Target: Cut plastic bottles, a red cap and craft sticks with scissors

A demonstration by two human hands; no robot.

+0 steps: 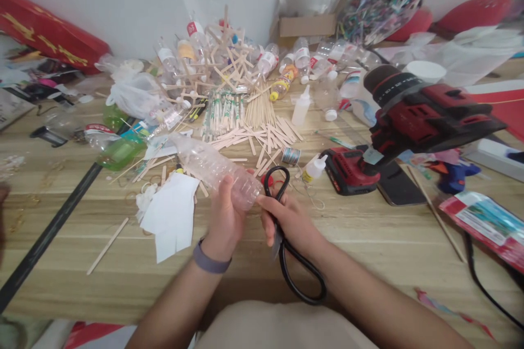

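Observation:
My left hand point(226, 210), a grey band at its wrist, is wrapped round the lower end of a clear plastic bottle point(204, 161). The bottle lies tilted, its far end pointing up and left over the table. In my right hand point(292, 221) is a pair of scissors point(303, 283) with large black loop handles. One loop points up beside the bottle and the other hangs down toward me; the blades are mostly hidden by my fingers. My right thumb and fingertips are close to the bottle's near end; whether they touch it I cannot tell.
A red cordless drill point(409, 114) stands at the right near a phone point(401, 182). Wooden sticks point(262, 103) and plastic bottles crowd the back. White paper point(172, 218) lies left of my hands, a green bottle point(118, 147) beyond it. A small glue bottle point(314, 168) lies right.

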